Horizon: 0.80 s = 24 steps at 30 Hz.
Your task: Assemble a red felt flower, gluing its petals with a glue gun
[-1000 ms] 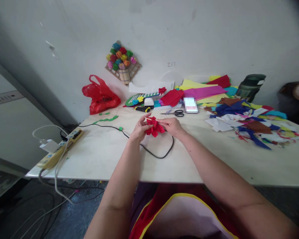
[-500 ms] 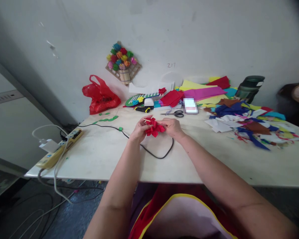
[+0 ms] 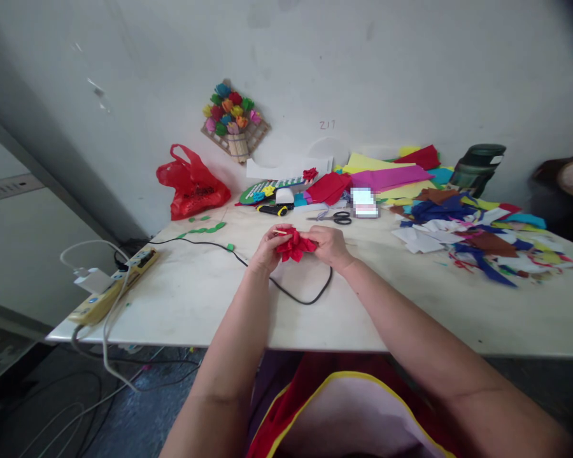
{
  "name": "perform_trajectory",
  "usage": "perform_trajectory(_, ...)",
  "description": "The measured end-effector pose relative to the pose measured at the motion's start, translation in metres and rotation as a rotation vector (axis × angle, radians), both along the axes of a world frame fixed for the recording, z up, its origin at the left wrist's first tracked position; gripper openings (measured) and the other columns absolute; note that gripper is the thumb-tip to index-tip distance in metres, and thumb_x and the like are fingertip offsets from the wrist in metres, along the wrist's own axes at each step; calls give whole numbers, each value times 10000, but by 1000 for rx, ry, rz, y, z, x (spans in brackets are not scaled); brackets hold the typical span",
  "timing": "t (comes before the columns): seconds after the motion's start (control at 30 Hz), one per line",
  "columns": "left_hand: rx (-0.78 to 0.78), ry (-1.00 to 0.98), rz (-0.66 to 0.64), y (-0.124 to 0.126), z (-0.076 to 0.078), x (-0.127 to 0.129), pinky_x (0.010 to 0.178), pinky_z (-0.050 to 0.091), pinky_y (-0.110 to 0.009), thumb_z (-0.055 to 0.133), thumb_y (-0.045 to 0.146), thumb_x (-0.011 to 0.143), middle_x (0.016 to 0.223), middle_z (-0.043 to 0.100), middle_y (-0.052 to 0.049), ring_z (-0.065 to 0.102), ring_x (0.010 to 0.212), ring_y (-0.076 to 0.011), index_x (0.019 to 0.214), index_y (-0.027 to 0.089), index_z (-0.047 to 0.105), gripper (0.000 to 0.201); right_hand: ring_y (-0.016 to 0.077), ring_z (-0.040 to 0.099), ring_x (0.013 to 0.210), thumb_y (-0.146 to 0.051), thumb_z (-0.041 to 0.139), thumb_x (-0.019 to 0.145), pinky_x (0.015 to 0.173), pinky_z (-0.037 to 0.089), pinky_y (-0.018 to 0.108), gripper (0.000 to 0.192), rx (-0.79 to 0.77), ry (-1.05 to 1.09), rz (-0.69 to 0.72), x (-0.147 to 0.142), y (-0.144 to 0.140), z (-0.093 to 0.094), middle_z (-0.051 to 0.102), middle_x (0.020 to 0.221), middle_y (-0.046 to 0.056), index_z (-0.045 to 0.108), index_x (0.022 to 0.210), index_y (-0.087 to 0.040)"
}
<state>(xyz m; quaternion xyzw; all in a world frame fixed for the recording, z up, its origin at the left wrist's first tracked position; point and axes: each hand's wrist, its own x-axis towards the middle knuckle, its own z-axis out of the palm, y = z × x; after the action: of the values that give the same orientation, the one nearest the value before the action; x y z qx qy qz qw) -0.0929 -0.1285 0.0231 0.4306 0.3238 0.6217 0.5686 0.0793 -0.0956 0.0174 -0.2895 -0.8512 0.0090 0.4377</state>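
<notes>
— Above the middle of the white table (image 3: 195, 299), in the head view, what is being held?

— A red paper flower (image 3: 293, 245) is being held between both hands, just over the tabletop. It is being gripped from its left side by the left hand (image 3: 267, 248), fingers curled and closed on the petals, and from its right side by the right hand (image 3: 329, 245), fingers likewise pinched together on it. The flower is being seen as a crumpled, many-layered bunch of bright red petals; a pale thin stick is showing at its upper left, though what it is cannot be told.

— And the surface and room around it?

— A black cable (image 3: 310, 296) is being seen looping on the table just below the hands. Scissors (image 3: 337, 217) are lying beyond the flower, near a stack of coloured paper sheets (image 3: 386, 175). Paper scraps (image 3: 477, 238) in blue, white and brown are being spread over the right part of the table. A red plastic bag (image 3: 191, 184) is resting at the back left, against the grey wall, where a small bouquet of paper flowers (image 3: 233, 117) is being displayed. A dark green flask (image 3: 477, 166) is standing at the back right.

— What about edges and free room?

— A yellow power strip (image 3: 114, 286) is lying along the left edge, with cords hanging off it. Bare tabletop is being left open in front of the hands up to the near edge, and to their left as well.
</notes>
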Motion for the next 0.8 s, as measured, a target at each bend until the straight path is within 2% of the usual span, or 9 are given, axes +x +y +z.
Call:
perform_trajectory(0.1, -19, -25, 32, 1, 0, 2, 623, 477, -225, 779, 256, 591, 774, 663, -25, 618, 664, -113, 844, 148, 618, 319, 133, 534, 645, -278, 533, 858, 569, 319, 234, 240, 49, -50, -26, 0, -1, 1, 621, 672, 23, 760, 927, -241)
perform_trajectory(0.4, 42, 47, 79, 1, -1, 4, 581, 462, -211, 821, 326, 585, 702, 643, -3, 604, 604, -96, 816, 144, 596, 370, 135, 552, 671, -233, 534, 851, 575, 326, 238, 237, 91, -122, -83, -1, 0, -2, 654, 715, 26, 754, 937, -248)
perform_trajectory(0.5, 34, 87, 103, 1, 0, 3, 553, 450, -206, 832, 327, 560, 676, 643, -1, 601, 578, -95, 815, 141, 586, 400, 141, 591, 715, -215, 535, 843, 598, 370, 229, 254, 36, -109, -88, -2, 0, -5, 691, 771, 26, 741, 989, -250)
perform_trajectory(0.63, 33, 126, 107, 1, 0, 1, 546, 456, -206, 837, 331, 541, 651, 640, 8, 606, 565, -98, 833, 144, 581, 432, 149, 645, 855, -176, 570, 807, 709, 450, 215, 350, -88, -34, -51, -3, 1, -6, 732, 943, 19, 685, 1127, -256)
perform_trajectory(0.8, 33, 171, 120, 2, -1, -1, 530, 456, -203, 839, 323, 525, 638, 645, 5, 603, 541, -98, 839, 145, 580, 445, 184, 666, 955, -120, 544, 774, 834, 500, 268, 363, -246, 15, 71, 1, 5, -3, 729, 1043, 39, 711, 1076, -232)
